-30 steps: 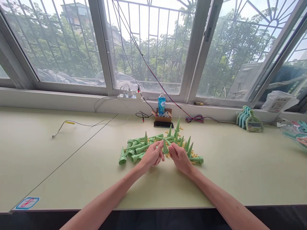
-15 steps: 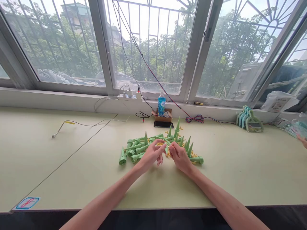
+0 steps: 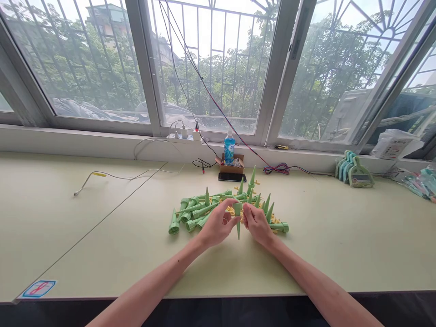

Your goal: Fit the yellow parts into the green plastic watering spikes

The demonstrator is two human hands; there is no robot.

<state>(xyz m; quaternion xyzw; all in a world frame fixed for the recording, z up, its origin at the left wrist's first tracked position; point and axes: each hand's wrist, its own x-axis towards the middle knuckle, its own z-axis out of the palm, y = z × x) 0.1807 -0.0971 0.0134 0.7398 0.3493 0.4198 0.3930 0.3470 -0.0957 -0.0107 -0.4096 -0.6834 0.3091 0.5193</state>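
Between my hands a green plastic spike (image 3: 238,222) points downward, its wide cap at the top. My left hand (image 3: 220,222) grips it from the left with thumb and fingers. My right hand (image 3: 256,221) is closed at the right side of the cap; whatever its fingertips pinch is too small to make out. Beyond and around the hands lies a pile of green spikes (image 3: 193,212), some lying flat and several standing upright. Small yellow pieces (image 3: 275,218) are scattered among them, partly hidden by my hands.
Behind the pile are a black phone (image 3: 232,177), a cardboard box (image 3: 231,169) and a blue bottle (image 3: 229,149). Coiled cable (image 3: 276,169) lies to their right. Farther right stand green and blue plastic items (image 3: 356,170). A white cable (image 3: 102,174) crosses the left side.
The held spike has come into fuller view, hanging point down, and my left hand has closed around it. A person's hand at the far right edge is gone from view.
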